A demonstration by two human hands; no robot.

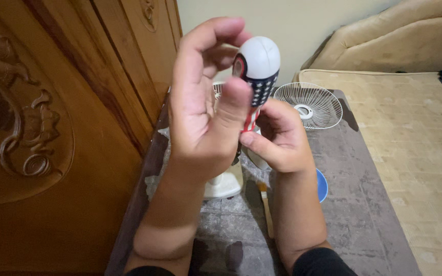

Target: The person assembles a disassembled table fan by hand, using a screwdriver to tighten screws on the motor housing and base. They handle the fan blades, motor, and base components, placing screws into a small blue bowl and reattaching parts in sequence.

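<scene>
My left hand (203, 107) and my right hand (277, 135) are raised close to the camera, both gripping one screwdriver handle (258, 66). The handle has a white rounded cap, a dark blue band with small white stars and red and white stripes below. My left thumb presses on its side and the fingers curl over the top. My right hand wraps the lower end, so the shaft is hidden. Beneath the hands, on a grey worn table (354, 204), stands a white fan base (224, 184), mostly covered by my arms.
A white wire fan grille (310, 105) lies flat at the table's far end. A blue round piece (322, 185) and a wooden-handled tool (267, 209) lie near my right forearm. Carved wooden doors (52, 128) stand at the left, a beige mattress (415, 128) at the right.
</scene>
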